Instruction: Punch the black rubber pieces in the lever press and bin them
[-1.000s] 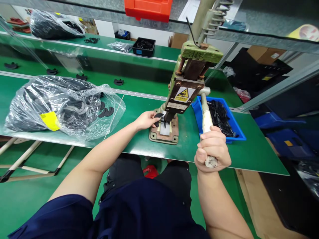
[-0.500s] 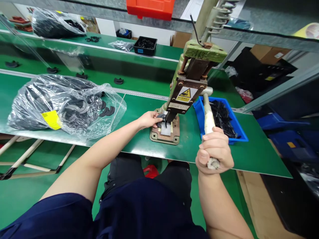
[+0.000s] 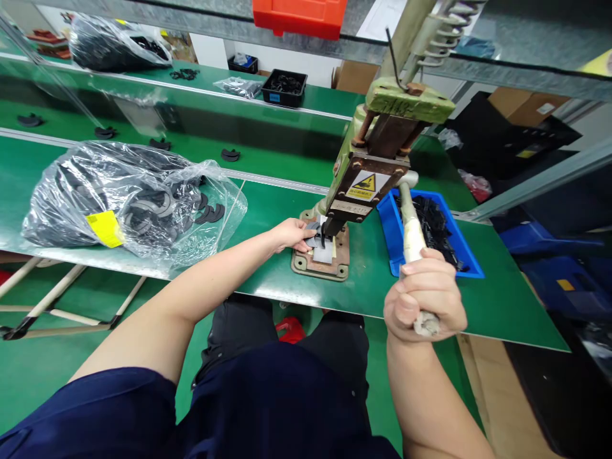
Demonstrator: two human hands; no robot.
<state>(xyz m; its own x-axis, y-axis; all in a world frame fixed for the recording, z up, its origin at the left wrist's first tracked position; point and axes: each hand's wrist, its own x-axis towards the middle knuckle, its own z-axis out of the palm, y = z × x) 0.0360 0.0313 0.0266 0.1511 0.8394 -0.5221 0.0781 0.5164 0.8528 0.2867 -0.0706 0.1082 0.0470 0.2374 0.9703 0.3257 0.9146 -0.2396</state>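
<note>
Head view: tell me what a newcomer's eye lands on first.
The green hand press at the centre of the bench, with its yellow warning label. The right hand grips its lever while the left hand holds a small black part under the ram. At left lies a clear bag of black parts.

The left hand (image 3: 291, 234) reaches forward, arm extended, fingertips pinched together. The right hand (image 3: 427, 294) is fisted, forearm bent close.
</note>
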